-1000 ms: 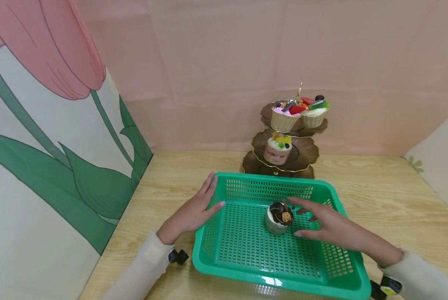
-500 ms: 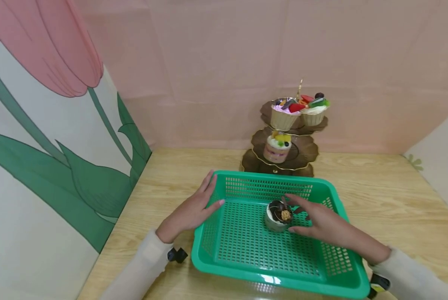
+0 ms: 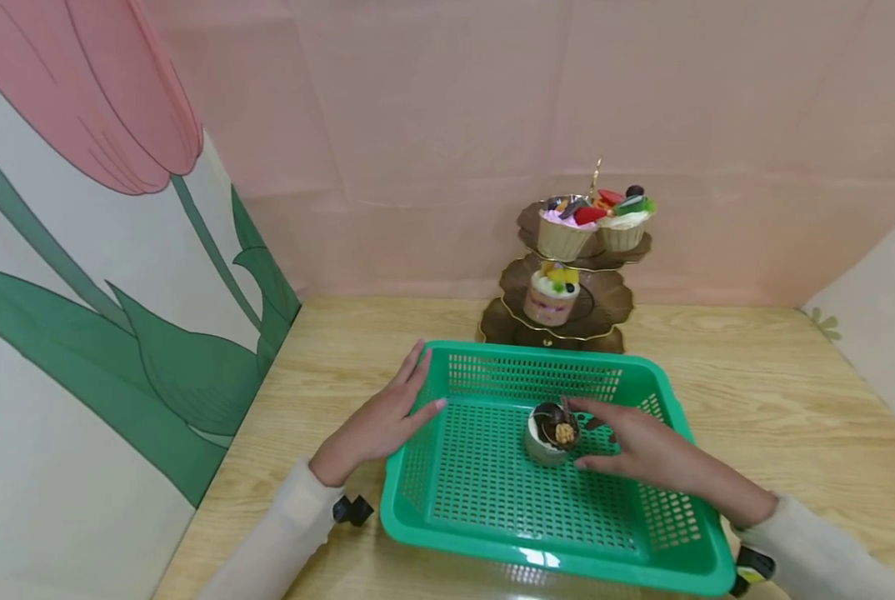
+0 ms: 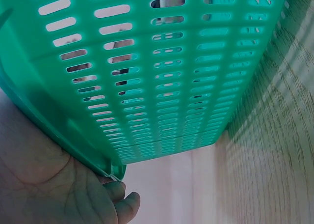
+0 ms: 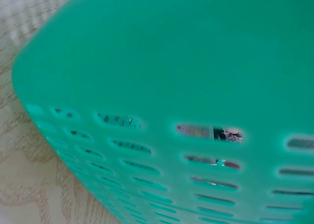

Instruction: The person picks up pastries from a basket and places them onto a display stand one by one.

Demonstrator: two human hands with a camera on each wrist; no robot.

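Inside a green perforated plastic basket (image 3: 552, 560) stands a small clear dessert cup (image 3: 547, 450) with white cream, dark chocolate topping and a nut-like piece. My right hand (image 3: 642, 442) reaches over the basket's right side. Its index finger and thumb are spread, with the tips right at the cup's right edge; the other fingers are partly hidden behind. With straight fingers, my left hand (image 3: 376, 425) rests on the basket's left rim, the thumb pointing inward. In the left wrist view, the palm (image 4: 54, 189) lies along the rim. The basket's wall (image 5: 162, 76) fills the right wrist view.
Behind the basket stands a brown tiered stand (image 3: 608, 304) with gold edges. Its top tier bears two fruit-topped cupcakes, one purple (image 3: 563, 237) and one white (image 3: 623, 233). A layered fruit dessert cup (image 3: 551, 300) sits lower down. All rest on a wood-grain table (image 3: 747, 375).
My right hand has moved left, closer to the chocolate dessert cup, until its fingertips meet the cup's edge. My left hand stays on the basket rim.
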